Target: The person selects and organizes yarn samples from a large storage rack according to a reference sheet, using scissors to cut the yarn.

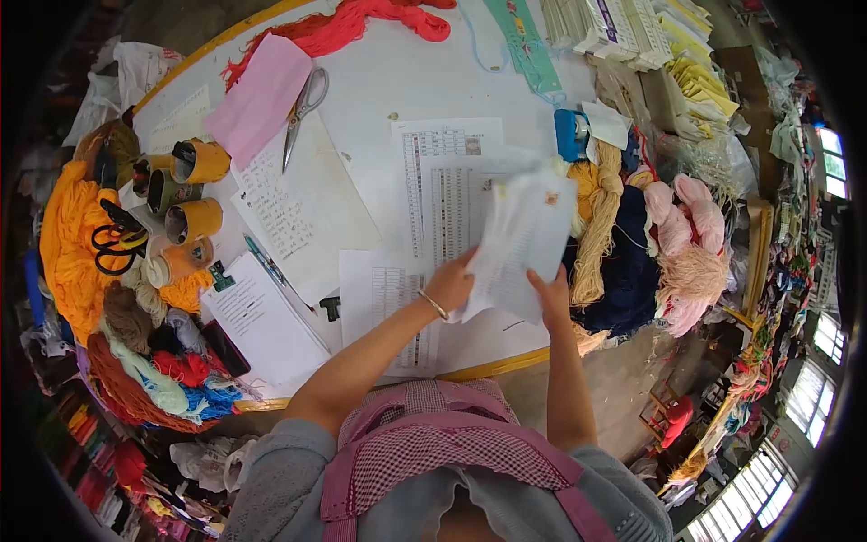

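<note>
A stack of printed white papers (519, 239) is held between both hands over the right part of the white table. My left hand (452, 284), with a bangle at the wrist, grips the lower left edge of the stack. My right hand (551, 296) pinches its lower right edge, thumb on top. The top sheets look slightly blurred and fanned. Beneath and beside the stack, printed table sheets (438, 144) lie overlapping on the table. Another printed sheet (372, 280) lies left of my left hand.
Scissors (305, 113) lie by pink paper (262, 95). Tins (194, 221), yarn (68, 244), pens (268, 262) and a phone (226, 349) are at the left. Yarn skeins (614, 262), a blue tape dispenser (572, 135) and paper stacks (623, 32) stand at the right.
</note>
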Demonstrator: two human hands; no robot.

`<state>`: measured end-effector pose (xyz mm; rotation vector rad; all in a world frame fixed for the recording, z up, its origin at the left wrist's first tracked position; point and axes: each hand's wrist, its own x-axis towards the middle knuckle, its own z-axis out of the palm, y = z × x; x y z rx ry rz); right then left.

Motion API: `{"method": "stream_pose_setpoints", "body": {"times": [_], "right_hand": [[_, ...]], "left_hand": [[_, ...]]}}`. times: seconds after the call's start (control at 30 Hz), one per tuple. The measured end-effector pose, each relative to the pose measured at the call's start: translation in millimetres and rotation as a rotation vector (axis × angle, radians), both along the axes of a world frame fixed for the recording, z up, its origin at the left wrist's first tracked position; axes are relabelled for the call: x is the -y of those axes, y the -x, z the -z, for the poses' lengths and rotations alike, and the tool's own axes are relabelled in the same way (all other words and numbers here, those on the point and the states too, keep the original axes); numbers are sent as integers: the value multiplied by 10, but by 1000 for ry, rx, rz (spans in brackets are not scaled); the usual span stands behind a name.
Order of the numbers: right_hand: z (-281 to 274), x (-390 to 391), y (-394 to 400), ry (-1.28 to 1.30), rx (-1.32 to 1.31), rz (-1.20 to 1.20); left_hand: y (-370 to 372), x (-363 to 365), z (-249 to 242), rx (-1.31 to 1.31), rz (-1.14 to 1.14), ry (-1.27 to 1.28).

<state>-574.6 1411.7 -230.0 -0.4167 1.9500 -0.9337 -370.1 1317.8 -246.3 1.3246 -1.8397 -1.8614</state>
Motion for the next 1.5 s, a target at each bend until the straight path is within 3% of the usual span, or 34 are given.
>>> {"method": "stream_pose_setpoints", "body": {"times": [0.07, 0.1, 0.13, 0.2, 0.23, 0.3, 0.37, 0.4, 0.47, 0.5, 0.63, 0.7, 0.8, 0.9, 1.0, 1.13, 1.2, 1.3, 1.4, 1.43, 1.5], "right_hand": [[142, -116, 107, 8, 123, 141], [159, -183, 158, -1, 131, 115], [218, -245, 200, 0, 132, 119], [320, -323, 218, 50, 189, 287], [356, -374, 241, 49, 189, 291], [169, -259, 170, 93, 274, 213], [204, -268, 171, 43, 307, 240], [212, -262, 163, 36, 310, 240], [211, -244, 151, 29, 313, 236], [203, -234, 152, 35, 285, 218], [198, -243, 192, 27, 256, 203], [185, -236, 201, 42, 260, 205], [171, -227, 219, 45, 257, 203], [143, -207, 225, 34, 241, 181], [71, -163, 199, 49, 271, 143], [70, -114, 167, 97, 297, 130], [69, -83, 176, 93, 308, 125], [77, 10, 160, 85, 336, 101], [109, 182, 117, 91, 349, 63], [121, 246, 93, 94, 344, 38], [94, 424, 21, 65, 318, -14]], "left_hand": [[15, 5, -225, -31, 197, -265], [2, -38, -210, -334, 165, -81], [-20, -33, -174, -332, 168, -81], [-91, 80, -170, -419, 247, -336], [-116, 161, -154, -344, 191, -292], [-175, 290, 152, -203, 49, 498], [-250, 408, 150, 145, -359, 79], [-221, 409, 197, 145, -360, 80], [-123, 378, 291, 326, -558, 775], [-110, 359, 325, 342, -530, 568], [-10, 357, 280, 272, -659, 520], [-9, 391, 220, 284, -671, 151], [-66, 445, 360, 330, -618, 22], [-114, 467, 399, 328, -508, 70], [-122, 538, 430, 258, -571, -39], [-121, 617, 299, 270, -527, 50], [-153, 709, 200, 109, -683, 22], [-362, 880, 175, 43, -682, 51], [-703, 1066, 97, 168, -749, 178], [-816, 1134, 51, 200, -760, 88], [-1134, 1290, 153, 273, -765, 289]]}}
